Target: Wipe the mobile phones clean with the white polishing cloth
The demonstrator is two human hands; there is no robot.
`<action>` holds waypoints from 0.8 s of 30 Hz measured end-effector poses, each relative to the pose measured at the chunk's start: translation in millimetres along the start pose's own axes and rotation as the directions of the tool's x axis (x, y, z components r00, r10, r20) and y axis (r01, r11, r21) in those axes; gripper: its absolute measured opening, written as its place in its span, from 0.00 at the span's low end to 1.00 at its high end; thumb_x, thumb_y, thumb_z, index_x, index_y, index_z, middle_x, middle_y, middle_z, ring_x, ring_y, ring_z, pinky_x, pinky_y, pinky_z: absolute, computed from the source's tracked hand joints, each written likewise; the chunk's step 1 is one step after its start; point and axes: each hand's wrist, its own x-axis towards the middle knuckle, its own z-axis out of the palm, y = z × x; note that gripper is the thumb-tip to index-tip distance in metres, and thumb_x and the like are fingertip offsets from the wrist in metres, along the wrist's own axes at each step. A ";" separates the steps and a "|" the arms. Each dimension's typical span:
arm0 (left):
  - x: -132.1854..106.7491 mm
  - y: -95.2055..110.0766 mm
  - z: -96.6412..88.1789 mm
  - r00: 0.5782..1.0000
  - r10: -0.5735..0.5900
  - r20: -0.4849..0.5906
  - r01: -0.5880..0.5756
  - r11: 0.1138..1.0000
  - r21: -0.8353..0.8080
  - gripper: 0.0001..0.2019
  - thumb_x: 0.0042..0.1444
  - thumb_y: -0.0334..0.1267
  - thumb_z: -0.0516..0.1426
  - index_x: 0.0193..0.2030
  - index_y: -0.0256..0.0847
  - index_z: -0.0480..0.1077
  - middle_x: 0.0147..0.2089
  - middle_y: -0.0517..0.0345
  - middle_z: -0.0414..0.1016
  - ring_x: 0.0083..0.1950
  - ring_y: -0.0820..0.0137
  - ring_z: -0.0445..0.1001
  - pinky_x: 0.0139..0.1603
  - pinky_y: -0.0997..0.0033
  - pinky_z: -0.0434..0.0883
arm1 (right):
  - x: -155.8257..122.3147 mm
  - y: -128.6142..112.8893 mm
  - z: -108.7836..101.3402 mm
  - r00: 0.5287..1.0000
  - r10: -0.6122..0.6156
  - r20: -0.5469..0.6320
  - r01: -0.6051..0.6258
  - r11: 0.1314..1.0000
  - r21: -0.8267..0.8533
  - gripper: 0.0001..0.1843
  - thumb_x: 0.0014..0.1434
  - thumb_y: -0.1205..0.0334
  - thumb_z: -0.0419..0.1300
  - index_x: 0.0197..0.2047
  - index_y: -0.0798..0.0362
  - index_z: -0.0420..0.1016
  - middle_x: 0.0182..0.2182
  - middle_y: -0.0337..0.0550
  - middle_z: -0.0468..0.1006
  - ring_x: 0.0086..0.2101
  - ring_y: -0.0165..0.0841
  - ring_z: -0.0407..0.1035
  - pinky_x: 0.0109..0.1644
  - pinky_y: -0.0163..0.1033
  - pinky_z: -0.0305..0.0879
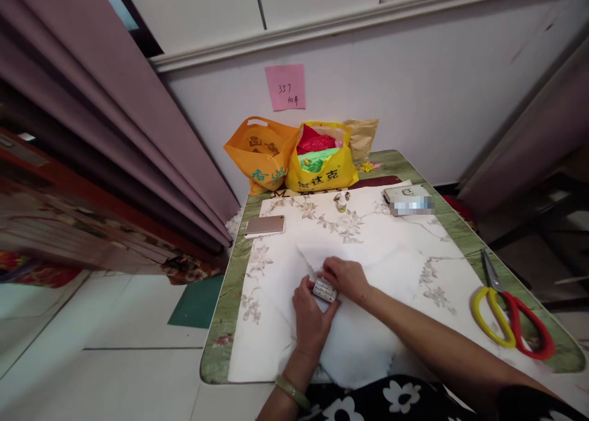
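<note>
My left hand (311, 315) is closed round a small, light-coloured block or box (324, 289) with dark print on it; its exact kind is too small to tell. My right hand (346, 277) is curled with its fingers together at the upper edge of this printed block. Whatever sits between those right fingertips is hidden. Beneath both hands a white cloth (359, 355) with a jagged edge lies spread over a flower-patterned white sheet (262, 341), partly reaching my lap.
Scissors (510, 313) with yellow and red handles lie at the right. A phone (265, 226) rests at the left, a small bottle (341, 204) farther back. Orange (264, 154) and yellow (322, 175) bags stand along the wall. A grey case (400, 194) lies at the back right.
</note>
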 end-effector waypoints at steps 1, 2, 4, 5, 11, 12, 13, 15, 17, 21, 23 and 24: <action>-0.4 1.0 -0.7 1.000 -0.005 0.012 0.005 1.000 0.003 0.39 0.47 0.44 0.64 0.62 0.36 0.52 0.49 0.47 0.67 0.49 0.57 0.69 0.54 0.51 0.65 | 8.8 3.7 -4.6 0.998 0.052 -0.026 -0.053 0.998 -0.018 0.13 0.64 0.48 0.54 0.38 0.48 0.72 0.37 0.37 0.78 0.33 0.31 0.71 0.31 0.34 0.51; -0.8 1.9 -1.2 1.000 -0.011 0.020 0.011 1.000 0.006 0.39 0.47 0.43 0.64 0.63 0.37 0.51 0.49 0.47 0.67 0.50 0.58 0.69 0.55 0.51 0.65 | 16.7 6.9 -9.6 0.994 0.097 -0.047 -0.099 0.995 -0.034 0.13 0.64 0.48 0.54 0.37 0.48 0.72 0.38 0.37 0.78 0.33 0.31 0.71 0.30 0.34 0.51; -1.8 2.6 -1.7 0.999 -0.025 0.025 0.025 1.000 0.006 0.39 0.47 0.43 0.64 0.63 0.37 0.51 0.50 0.47 0.66 0.49 0.58 0.68 0.55 0.51 0.65 | 24.8 9.5 -17.1 0.982 0.170 -0.080 -0.174 0.983 -0.054 0.14 0.64 0.48 0.54 0.37 0.48 0.71 0.38 0.38 0.79 0.33 0.32 0.71 0.30 0.34 0.50; -2.1 2.4 -1.6 0.999 -0.030 0.024 0.030 1.000 0.005 0.40 0.47 0.43 0.64 0.63 0.37 0.50 0.50 0.47 0.66 0.49 0.58 0.68 0.55 0.51 0.65 | 23.4 8.4 -18.3 0.979 0.186 -0.084 -0.191 0.980 -0.057 0.14 0.64 0.48 0.54 0.36 0.48 0.71 0.36 0.38 0.79 0.32 0.32 0.71 0.30 0.34 0.50; -1.3 -1.5 0.5 1.000 0.026 0.013 -0.027 0.999 0.027 0.37 0.49 0.41 0.62 0.63 0.35 0.52 0.51 0.43 0.67 0.51 0.56 0.68 0.54 0.53 0.66 | -19.9 -11.7 5.0 0.989 -0.136 0.061 0.136 0.991 0.002 0.14 0.65 0.48 0.54 0.37 0.49 0.71 0.34 0.38 0.78 0.31 0.31 0.71 0.31 0.34 0.51; -1.0 -1.4 0.4 0.999 0.033 0.015 -0.033 0.999 0.027 0.37 0.49 0.41 0.62 0.63 0.35 0.52 0.51 0.44 0.67 0.51 0.56 0.68 0.54 0.53 0.66 | -20.9 -12.0 7.6 0.990 -0.129 0.052 0.130 0.991 -0.011 0.14 0.65 0.48 0.52 0.38 0.49 0.71 0.35 0.38 0.78 0.32 0.31 0.71 0.30 0.34 0.50; -0.7 -0.9 0.2 0.999 0.033 0.017 -0.033 0.999 0.026 0.37 0.49 0.42 0.63 0.63 0.35 0.52 0.50 0.44 0.67 0.51 0.56 0.68 0.54 0.53 0.66 | -18.1 -10.3 8.4 0.995 -0.090 0.032 0.091 0.995 -0.029 0.15 0.66 0.48 0.51 0.39 0.49 0.71 0.35 0.39 0.78 0.32 0.31 0.71 0.30 0.34 0.50; -0.5 1.0 -0.4 0.999 0.023 0.023 -0.024 0.999 0.030 0.39 0.48 0.44 0.64 0.63 0.35 0.51 0.49 0.46 0.68 0.50 0.57 0.68 0.54 0.53 0.65 | -3.0 -1.7 4.8 1.000 0.014 -0.021 -0.016 0.998 -0.063 0.15 0.66 0.48 0.52 0.39 0.49 0.71 0.37 0.39 0.78 0.32 0.31 0.71 0.29 0.34 0.48; -0.8 3.1 -1.1 1.000 0.012 0.028 -0.014 0.999 0.041 0.39 0.48 0.43 0.64 0.63 0.35 0.51 0.49 0.46 0.67 0.49 0.58 0.68 0.54 0.53 0.65 | 18.4 11.1 -3.8 0.994 0.083 -0.066 -0.088 0.992 -0.086 0.15 0.65 0.47 0.52 0.38 0.49 0.71 0.38 0.38 0.78 0.32 0.31 0.71 0.28 0.34 0.47; -2.3 4.5 -1.9 1.000 0.007 0.025 -0.008 0.999 0.037 0.38 0.48 0.42 0.63 0.62 0.35 0.51 0.49 0.46 0.67 0.50 0.58 0.68 0.54 0.53 0.64 | 48.2 32.3 -24.8 0.977 0.176 -0.118 -0.188 0.977 -0.098 0.17 0.65 0.46 0.52 0.36 0.49 0.71 0.36 0.40 0.79 0.32 0.32 0.71 0.29 0.35 0.48; -2.7 3.9 -2.2 1.000 0.005 0.024 -0.006 0.999 0.037 0.38 0.48 0.42 0.63 0.62 0.35 0.52 0.49 0.46 0.67 0.51 0.57 0.67 0.55 0.53 0.64 | 46.7 33.6 -30.6 0.963 0.222 -0.154 -0.234 0.970 -0.065 0.16 0.64 0.46 0.53 0.36 0.49 0.71 0.34 0.40 0.79 0.32 0.32 0.70 0.30 0.35 0.49; -2.7 3.6 -2.5 1.000 0.005 0.024 -0.006 0.999 0.040 0.38 0.48 0.42 0.63 0.62 0.35 0.52 0.49 0.46 0.67 0.51 0.57 0.67 0.55 0.52 0.64 | 41.6 31.4 -31.1 0.962 0.220 -0.164 -0.229 0.973 -0.036 0.16 0.64 0.46 0.53 0.35 0.49 0.71 0.33 0.40 0.79 0.31 0.32 0.70 0.31 0.35 0.50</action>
